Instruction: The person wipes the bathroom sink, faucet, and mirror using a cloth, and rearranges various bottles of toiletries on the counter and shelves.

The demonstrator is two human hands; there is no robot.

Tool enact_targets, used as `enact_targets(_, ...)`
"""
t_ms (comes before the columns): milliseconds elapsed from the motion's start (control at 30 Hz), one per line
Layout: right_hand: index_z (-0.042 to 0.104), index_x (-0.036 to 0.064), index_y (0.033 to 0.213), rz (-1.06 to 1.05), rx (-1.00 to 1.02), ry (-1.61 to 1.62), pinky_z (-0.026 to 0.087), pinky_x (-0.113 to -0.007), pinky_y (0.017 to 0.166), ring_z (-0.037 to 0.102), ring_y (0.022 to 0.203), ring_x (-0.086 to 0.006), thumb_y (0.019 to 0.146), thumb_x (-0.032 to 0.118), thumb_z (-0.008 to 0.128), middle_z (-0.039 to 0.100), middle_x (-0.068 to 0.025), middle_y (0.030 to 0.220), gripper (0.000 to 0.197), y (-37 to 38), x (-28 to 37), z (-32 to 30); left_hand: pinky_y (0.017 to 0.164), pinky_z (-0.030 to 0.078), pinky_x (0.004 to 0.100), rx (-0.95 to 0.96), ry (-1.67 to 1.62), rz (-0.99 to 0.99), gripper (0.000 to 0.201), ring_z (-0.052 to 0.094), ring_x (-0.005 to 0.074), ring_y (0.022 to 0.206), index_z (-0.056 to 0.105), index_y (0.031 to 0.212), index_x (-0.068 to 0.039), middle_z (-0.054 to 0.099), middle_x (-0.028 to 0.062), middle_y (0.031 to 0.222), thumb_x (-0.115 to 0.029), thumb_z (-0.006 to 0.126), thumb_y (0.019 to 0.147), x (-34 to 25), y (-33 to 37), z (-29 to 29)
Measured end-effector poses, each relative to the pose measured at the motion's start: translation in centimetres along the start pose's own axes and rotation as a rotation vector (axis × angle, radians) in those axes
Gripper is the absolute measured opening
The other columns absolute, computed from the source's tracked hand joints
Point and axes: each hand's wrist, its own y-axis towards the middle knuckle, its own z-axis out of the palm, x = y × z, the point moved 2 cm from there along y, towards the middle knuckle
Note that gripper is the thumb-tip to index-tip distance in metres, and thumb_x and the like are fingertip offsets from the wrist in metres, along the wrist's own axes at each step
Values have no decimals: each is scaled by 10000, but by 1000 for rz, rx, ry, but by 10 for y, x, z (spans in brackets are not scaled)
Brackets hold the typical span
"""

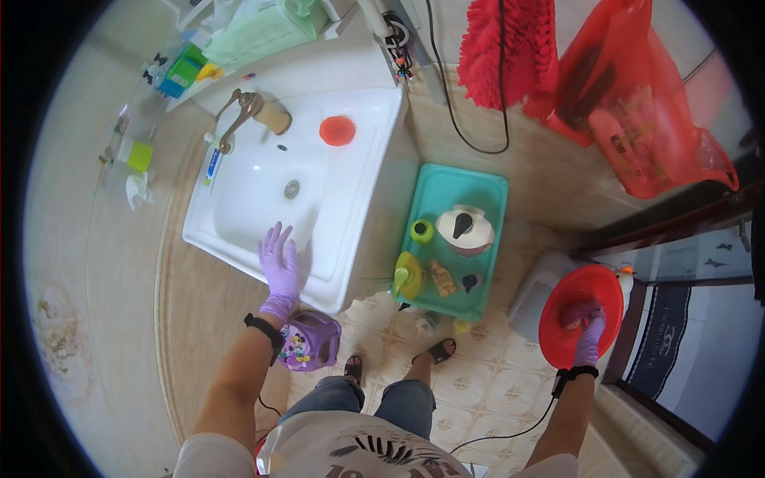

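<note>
My left hand (pixel 278 259), in a thin purple glove, is held over the front rim of the white sink (pixel 333 275), its fingers stretched out and holding nothing. Far to the right, my right hand (pixel 590 331), gloved the same way, reaches into a red basin (pixel 562 288). Its fingers are curled at a dark pinkish mass inside; what that is I cannot make out. On the sink's back right ledge lies a round orange-red pad (pixel 337 131). A bronze faucet (pixel 249 107) stands at the back left, with a toothpaste tube (pixel 213 166) on the left rim.
A teal tray (pixel 494 215) right of the sink holds a white pump bottle (pixel 466 233), a green bottle (pixel 421 231) and other containers. A purple stool (pixel 325 323) stands below the sink. A red plastic bag (pixel 637 103) and a red chenille cloth (pixel 507 52) hang at the back right.
</note>
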Motion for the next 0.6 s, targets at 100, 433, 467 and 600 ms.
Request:
enact_targets(100, 549, 72, 1015, -58, 362, 492, 403, -421, 878, 539, 969, -238, 791, 235, 402, 576, -92, 1008, 313, -41, 51, -13, 1058, 143, 448, -17, -29, 3, 313, 357, 296, 1221, 545, 1139, -120, 448, 113, 1276, -269, 408, 901, 3, -4, -4)
enact_targets(433, 520, 56, 1056, 14, 482, 519, 448, -392, 878, 562, 964, -259, 848, 252, 378, 576, -117, 1012, 319, -307, 132, 50, 1040, 184, 445, -65, -146, 39, 296, 390, 310, 1188, 550, 1126, -119, 473, 115, 1250, -241, 452, 874, 46, -12, -46)
enact_targets(467, 518, 69, 1062, -38, 503, 454, 448, -386, 875, 562, 968, -254, 863, 282, 392, 581, -110, 1012, 317, -326, 121, 59, 1039, 188, 445, -78, -167, 62, 295, 394, 308, 1185, 550, 1123, -111, 478, 115, 1243, -236, 457, 871, 49, -13, -47)
enact_targets(600, 510, 63, 1071, 141, 762, 305, 452, -365, 852, 557, 963, -245, 889, 327, 427, 579, -101, 1015, 331, -395, 63, 102, 1037, 185, 456, -172, -234, 123, 289, 407, 313, 1168, 550, 1108, -88, 494, 116, 1220, -212, 455, 865, 70, -18, -71)
